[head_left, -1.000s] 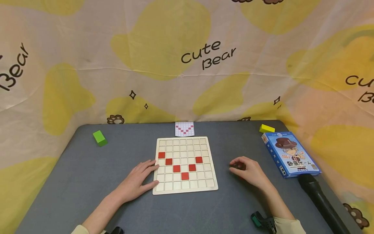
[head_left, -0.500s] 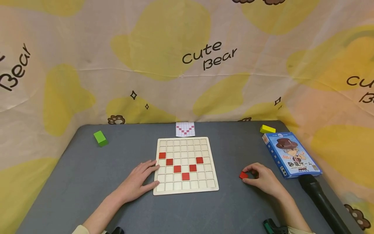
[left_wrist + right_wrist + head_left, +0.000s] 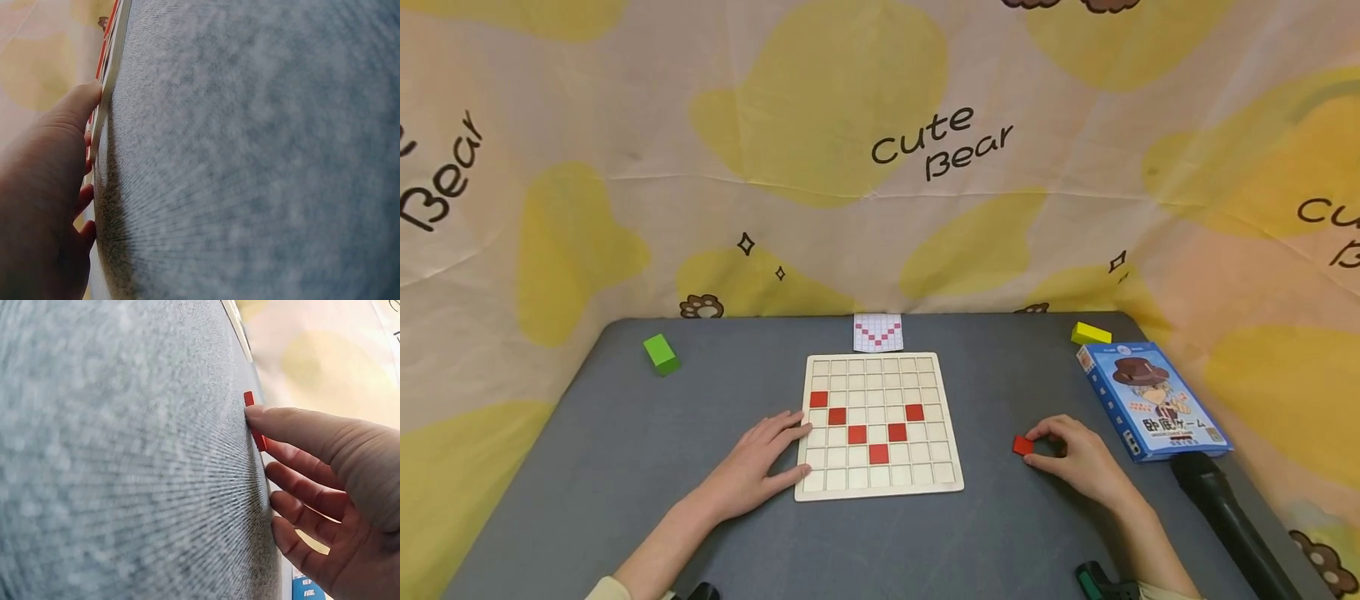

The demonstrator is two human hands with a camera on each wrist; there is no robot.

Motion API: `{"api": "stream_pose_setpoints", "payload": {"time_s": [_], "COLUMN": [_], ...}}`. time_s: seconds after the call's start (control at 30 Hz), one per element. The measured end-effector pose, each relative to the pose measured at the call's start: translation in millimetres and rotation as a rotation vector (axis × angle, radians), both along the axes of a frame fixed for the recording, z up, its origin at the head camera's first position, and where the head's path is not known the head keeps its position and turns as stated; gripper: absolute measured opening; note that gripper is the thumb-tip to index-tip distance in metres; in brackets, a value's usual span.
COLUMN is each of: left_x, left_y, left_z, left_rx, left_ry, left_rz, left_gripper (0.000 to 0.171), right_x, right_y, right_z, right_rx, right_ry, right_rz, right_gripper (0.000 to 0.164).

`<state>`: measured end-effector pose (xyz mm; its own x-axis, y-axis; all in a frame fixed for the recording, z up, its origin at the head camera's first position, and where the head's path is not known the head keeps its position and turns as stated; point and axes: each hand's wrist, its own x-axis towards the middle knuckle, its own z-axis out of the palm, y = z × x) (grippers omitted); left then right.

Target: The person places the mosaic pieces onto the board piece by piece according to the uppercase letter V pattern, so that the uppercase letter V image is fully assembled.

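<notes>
A white gridded board [image 3: 917, 490] lies on the grey table, with several red square tiles forming a V in its cells. Along its left edge rests my left hand [image 3: 748, 467], fingers fairly straight and spread, tips at the rim. In the left wrist view the thumb [image 3: 81, 103] touches the board's edge. To the right of the board, my right hand [image 3: 1078, 462] pinches a loose red tile [image 3: 1022, 445] between thumb and index finger, low over the table. The right wrist view shows this tile [image 3: 256, 422] edge-on, partly covered by the thumb.
Behind the board stands a small card [image 3: 877, 333] printed with a pink V on a grid. A green block [image 3: 660, 354] lies at the back left, a yellow block [image 3: 1090, 333] at the back right. A blue game box [image 3: 1153, 400] and a black microphone [image 3: 1225, 525] lie at right.
My right hand has moved right and a little nearer, away from the board. A red tile now shows at its fingertips. The left hand stays at the board's edge.
</notes>
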<state>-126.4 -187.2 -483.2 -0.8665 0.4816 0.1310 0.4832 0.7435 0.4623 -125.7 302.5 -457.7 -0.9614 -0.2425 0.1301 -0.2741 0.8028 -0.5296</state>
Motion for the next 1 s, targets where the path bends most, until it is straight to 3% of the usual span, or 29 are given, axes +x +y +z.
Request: {"api": "stream_pose_setpoints", "payload": {"time_s": [0.43, 1.0], "left_x": [-0.7, 0.0], "left_y": [0.6, 0.0], "left_z": [1.6, 1.0], "left_rx": [-0.008, -0.002], "left_ry": [-0.015, -0.002], "left_rz": [0.000, -0.004], "left_gripper": [0.063, 0.063], "right_x": [-8.0, -36.4], "right_y": [-11.6, -56.9], "right_z": [-1.9, -2.0], "right_rx": [-0.047, -0.080], "right_ry": [0.005, -0.004], "right_rz": [0.012, 0.068], "right_gripper": [0.022, 0.023]}}
